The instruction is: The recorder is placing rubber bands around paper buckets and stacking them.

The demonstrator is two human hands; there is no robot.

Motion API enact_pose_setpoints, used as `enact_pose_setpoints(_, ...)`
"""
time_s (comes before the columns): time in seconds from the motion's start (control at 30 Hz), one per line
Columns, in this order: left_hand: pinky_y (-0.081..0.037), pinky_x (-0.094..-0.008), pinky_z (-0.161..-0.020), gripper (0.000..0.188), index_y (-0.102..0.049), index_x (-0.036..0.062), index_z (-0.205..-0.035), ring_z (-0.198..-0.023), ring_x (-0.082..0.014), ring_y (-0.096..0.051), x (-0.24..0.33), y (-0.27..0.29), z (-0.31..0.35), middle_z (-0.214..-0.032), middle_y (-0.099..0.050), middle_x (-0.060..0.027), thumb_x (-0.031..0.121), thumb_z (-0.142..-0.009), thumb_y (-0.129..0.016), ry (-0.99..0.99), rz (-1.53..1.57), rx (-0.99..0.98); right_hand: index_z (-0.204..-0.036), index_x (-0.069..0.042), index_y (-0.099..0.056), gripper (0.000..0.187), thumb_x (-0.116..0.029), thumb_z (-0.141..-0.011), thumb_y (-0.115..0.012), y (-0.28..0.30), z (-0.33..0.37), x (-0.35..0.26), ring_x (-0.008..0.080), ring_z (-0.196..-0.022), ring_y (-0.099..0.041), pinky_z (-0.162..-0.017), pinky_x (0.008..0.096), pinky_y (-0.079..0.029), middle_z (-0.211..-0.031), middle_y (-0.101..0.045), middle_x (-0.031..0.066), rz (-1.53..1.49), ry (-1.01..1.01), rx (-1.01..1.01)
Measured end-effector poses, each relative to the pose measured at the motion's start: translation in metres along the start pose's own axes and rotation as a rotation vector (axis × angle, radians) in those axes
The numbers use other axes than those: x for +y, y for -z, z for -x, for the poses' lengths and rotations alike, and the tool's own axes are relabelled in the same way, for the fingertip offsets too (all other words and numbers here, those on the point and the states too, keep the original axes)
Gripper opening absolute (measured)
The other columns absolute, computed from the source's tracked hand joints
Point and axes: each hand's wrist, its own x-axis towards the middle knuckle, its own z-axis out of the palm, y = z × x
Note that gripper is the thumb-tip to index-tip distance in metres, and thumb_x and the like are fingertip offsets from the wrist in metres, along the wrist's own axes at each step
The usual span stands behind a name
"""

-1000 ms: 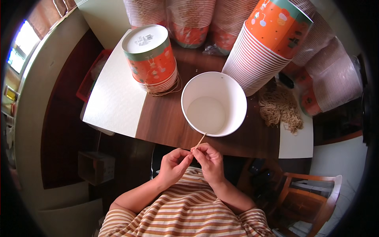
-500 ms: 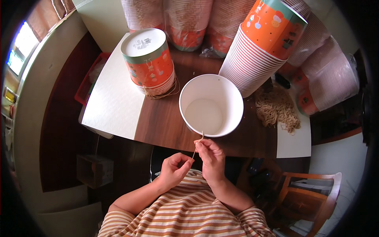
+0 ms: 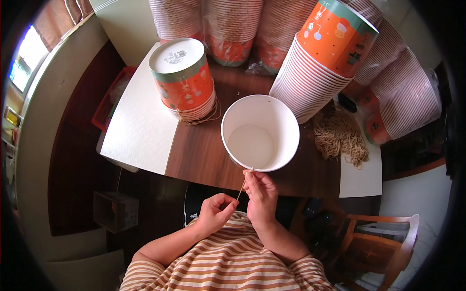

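A short beige cord (image 3: pixel 241 188) runs between my two hands at the table's front edge. My left hand (image 3: pixel 217 212) is closed and pinches its lower end. With thumb and fingers, my right hand (image 3: pixel 261 193) grips the upper part, right by the near rim of a white paper bucket (image 3: pixel 259 145). That bucket stands with its mouth toward me, and its inside looks bare. At the left, a short stack of upturned orange buckets (image 3: pixel 184 87) has loops of cord (image 3: pixel 206 118) around its base.
A tall leaning stack of buckets (image 3: pixel 310 77) rises behind the white one. Right of it lie a tangled heap of beige cord (image 3: pixel 341 138) and a small black object (image 3: pixel 347 102). Plastic-wrapped bucket stacks (image 3: pixel 230 34) line the back. A wooden chair (image 3: pixel 378 247) stands at the lower right.
My right hand has slid up the cord, so less of its tip sticks out above the fingers. My left hand has dropped slightly. The whole view has shifted a little.
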Motion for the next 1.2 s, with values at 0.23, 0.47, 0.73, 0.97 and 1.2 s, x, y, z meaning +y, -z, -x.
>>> enact_pose_setpoints(0.23, -0.044, -0.0201, -0.061, 0.010, -0.062, -0.0027, -0.084, -0.068, -0.0051, -0.054, -0.004, -0.005, -0.001, -0.074, -0.063, -0.0025, 0.007, -0.086, -0.062, -0.026, -0.014, -0.020, -0.093, -0.002, -0.065, 0.011, -0.011, -0.088, -0.062, 0.001, -0.002, -0.003, 0.0033, -0.058, -0.042, -0.052, 0.0176, -0.031, -0.072, -0.057, -0.0019, -0.005, 0.005, 0.005)
enact_pose_setpoints(0.47, -0.046, -0.0209, -0.059, 0.011, -0.063, -0.0023, -0.085, -0.065, -0.0052, -0.054, -0.006, -0.006, -0.001, -0.073, -0.063, -0.0033, 0.009, -0.084, -0.063, -0.011, 0.001, -0.034, -0.091, -0.002, -0.065, 0.010, -0.011, -0.088, -0.062, -0.004, -0.002, -0.011, 0.0030, -0.054, -0.044, -0.049, 0.0165, -0.032, -0.071, -0.059, -0.0014, -0.048, -0.028, 0.008)
enact_pose_setpoints(0.73, -0.046, -0.0212, -0.058, 0.012, -0.063, -0.0024, -0.085, -0.064, -0.0051, -0.054, -0.012, -0.008, -0.001, -0.073, -0.063, -0.0030, 0.009, -0.083, -0.063, -0.011, -0.001, -0.044, -0.092, -0.001, -0.066, 0.012, -0.011, -0.088, -0.061, -0.008, -0.001, -0.016, 0.0033, -0.046, -0.043, -0.043, 0.0178, -0.034, -0.072, -0.062, 0.0003, -0.074, -0.064, 0.035)
enact_pose_setpoints(0.97, -0.045, -0.0215, -0.057, 0.012, -0.063, -0.0026, -0.084, -0.064, -0.0051, -0.053, -0.013, -0.007, 0.000, -0.071, -0.062, -0.0028, 0.010, -0.083, -0.064, -0.017, 0.028, -0.045, -0.093, -0.001, -0.066, 0.013, -0.012, -0.088, -0.061, -0.010, -0.001, -0.016, 0.0028, -0.044, -0.041, -0.042, 0.0182, -0.033, -0.070, -0.062, -0.0007, -0.085, -0.111, 0.064)
enact_pose_setpoints(1.2, -0.044, -0.0211, -0.056, 0.012, -0.063, -0.0025, -0.084, -0.063, -0.0044, -0.052, -0.010, -0.007, 0.001, -0.070, -0.061, -0.0017, 0.010, -0.084, -0.063, -0.022, 0.007, -0.058, -0.092, -0.001, -0.066, 0.013, -0.013, -0.088, -0.061, -0.008, -0.002, -0.014, 0.0027, -0.044, -0.039, -0.042, 0.0185, -0.032, -0.070, -0.061, -0.0011, -0.067, -0.078, 0.052)
